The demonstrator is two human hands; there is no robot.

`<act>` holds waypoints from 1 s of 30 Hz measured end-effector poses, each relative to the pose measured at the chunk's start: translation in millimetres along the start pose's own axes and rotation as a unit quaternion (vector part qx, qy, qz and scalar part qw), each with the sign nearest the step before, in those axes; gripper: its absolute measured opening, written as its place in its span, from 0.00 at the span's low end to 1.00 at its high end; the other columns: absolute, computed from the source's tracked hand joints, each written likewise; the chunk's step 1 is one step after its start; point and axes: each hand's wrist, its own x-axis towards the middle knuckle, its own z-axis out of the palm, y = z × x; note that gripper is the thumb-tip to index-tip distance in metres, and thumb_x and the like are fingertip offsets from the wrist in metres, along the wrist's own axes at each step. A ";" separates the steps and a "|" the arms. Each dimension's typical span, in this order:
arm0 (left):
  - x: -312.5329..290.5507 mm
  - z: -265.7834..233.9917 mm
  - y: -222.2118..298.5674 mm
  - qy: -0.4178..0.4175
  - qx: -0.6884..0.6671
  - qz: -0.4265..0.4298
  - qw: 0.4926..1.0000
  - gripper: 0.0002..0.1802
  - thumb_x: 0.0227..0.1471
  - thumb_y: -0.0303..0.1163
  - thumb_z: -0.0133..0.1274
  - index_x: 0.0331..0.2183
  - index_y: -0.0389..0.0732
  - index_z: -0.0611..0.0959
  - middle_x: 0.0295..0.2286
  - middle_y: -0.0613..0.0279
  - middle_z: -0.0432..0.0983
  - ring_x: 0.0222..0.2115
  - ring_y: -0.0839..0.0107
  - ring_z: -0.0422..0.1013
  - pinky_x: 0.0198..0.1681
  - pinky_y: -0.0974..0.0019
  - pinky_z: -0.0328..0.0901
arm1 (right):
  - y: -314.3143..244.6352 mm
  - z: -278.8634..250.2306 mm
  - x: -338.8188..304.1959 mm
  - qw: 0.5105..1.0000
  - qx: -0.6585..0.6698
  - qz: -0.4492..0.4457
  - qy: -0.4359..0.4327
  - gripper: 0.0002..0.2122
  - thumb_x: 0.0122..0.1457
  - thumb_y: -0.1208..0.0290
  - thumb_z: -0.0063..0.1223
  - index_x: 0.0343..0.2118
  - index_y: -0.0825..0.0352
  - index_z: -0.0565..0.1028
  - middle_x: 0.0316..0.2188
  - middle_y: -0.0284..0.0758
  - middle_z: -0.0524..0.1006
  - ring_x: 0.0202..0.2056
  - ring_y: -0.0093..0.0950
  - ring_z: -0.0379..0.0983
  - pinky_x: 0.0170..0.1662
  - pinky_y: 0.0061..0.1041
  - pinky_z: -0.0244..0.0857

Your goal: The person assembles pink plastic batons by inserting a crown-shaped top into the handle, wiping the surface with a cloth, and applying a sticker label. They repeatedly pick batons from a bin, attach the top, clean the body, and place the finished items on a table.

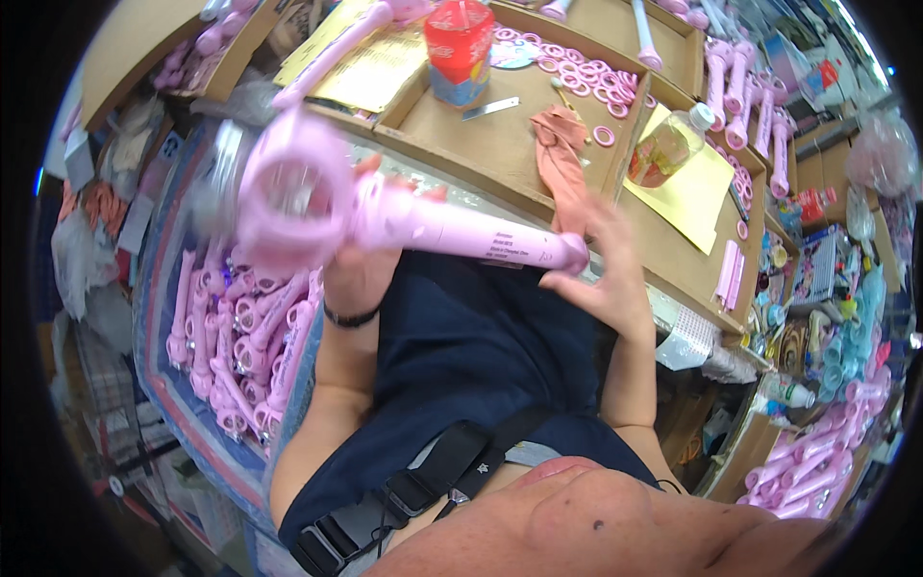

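Note:
My left hand point(361, 264) grips a pink handheld fan point(317, 197) just below its round head, which is blurred and points left. The fan's long pink handle point(481, 236) runs to the right, across my lap. At the handle's far end my right hand point(601, 274) touches the tip with its fingers spread and curled around it. A black band circles my left wrist.
A cardboard tray point(481, 144) ahead holds pink rings point(586, 72), a red-topped cup point(460, 48), a small blade and a salmon glove point(562, 159). A plastic bottle point(668, 144) lies on yellow paper. Piles of pink fans fill a bin at left point(236, 337) and a box at lower right point(812, 462).

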 end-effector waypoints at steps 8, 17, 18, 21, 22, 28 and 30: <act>38.7 39.2 -49.5 0.083 0.237 0.122 0.960 0.40 0.58 0.53 0.42 0.58 0.34 0.50 0.47 0.56 0.63 0.45 0.72 0.64 0.49 0.68 0.60 | -37.2 66.9 5.2 0.989 0.100 0.105 0.031 0.21 0.43 0.66 0.65 0.40 0.68 0.72 0.28 0.43 0.76 0.28 0.41 0.75 0.32 0.31 0.69; 23.3 23.5 -92.3 0.116 -0.092 -0.062 0.987 0.31 0.59 0.48 0.43 0.55 0.38 0.58 0.31 0.54 0.74 0.30 0.65 0.73 0.41 0.60 0.68 | -54.1 79.4 -34.1 0.757 0.587 0.241 -0.156 0.18 0.50 0.75 0.60 0.44 0.69 0.67 0.31 0.33 0.75 0.30 0.22 0.74 0.34 0.21 0.67; 24.9 23.8 -95.4 0.078 -0.223 -0.146 0.961 0.31 0.59 0.49 0.42 0.54 0.37 0.60 0.31 0.54 0.74 0.29 0.64 0.73 0.41 0.58 0.68 | -53.0 81.7 -37.7 0.718 0.634 0.213 -0.192 0.18 0.51 0.76 0.59 0.43 0.69 0.66 0.29 0.34 0.75 0.30 0.22 0.74 0.34 0.20 0.66; 25.8 25.8 -101.1 -0.163 -0.379 -0.261 0.873 0.28 0.59 0.52 0.36 0.36 0.34 0.74 0.22 0.52 0.74 0.20 0.58 0.72 0.41 0.51 0.69 | -46.4 86.9 -45.7 0.542 0.766 0.206 -0.279 0.18 0.52 0.72 0.57 0.43 0.70 0.66 0.27 0.35 0.75 0.29 0.25 0.74 0.34 0.25 0.69; 24.7 26.6 -101.1 -0.323 -0.383 -0.217 0.838 0.29 0.59 0.52 0.35 0.32 0.34 0.76 0.20 0.52 0.74 0.18 0.58 0.72 0.41 0.51 0.69 | -44.1 87.6 -47.5 0.509 0.792 0.195 -0.276 0.18 0.52 0.71 0.58 0.43 0.70 0.66 0.27 0.35 0.75 0.29 0.26 0.75 0.34 0.26 0.69; 3.0 28.5 -84.0 0.077 -0.059 -0.260 0.961 0.37 0.58 0.61 0.27 0.34 0.35 0.75 0.25 0.55 0.75 0.26 0.67 0.73 0.37 0.65 0.69 | -27.4 87.5 -49.0 0.794 0.525 0.275 -0.137 0.18 0.49 0.73 0.61 0.42 0.70 0.68 0.27 0.32 0.74 0.27 0.19 0.71 0.33 0.19 0.65; -4.7 32.8 -83.0 0.078 0.061 -0.208 0.973 0.35 0.58 0.61 0.32 0.44 0.36 0.71 0.33 0.55 0.74 0.35 0.69 0.73 0.41 0.65 0.68 | -22.0 88.9 -48.7 0.811 0.485 0.305 -0.115 0.18 0.48 0.73 0.62 0.41 0.70 0.68 0.27 0.31 0.74 0.26 0.18 0.70 0.32 0.19 0.66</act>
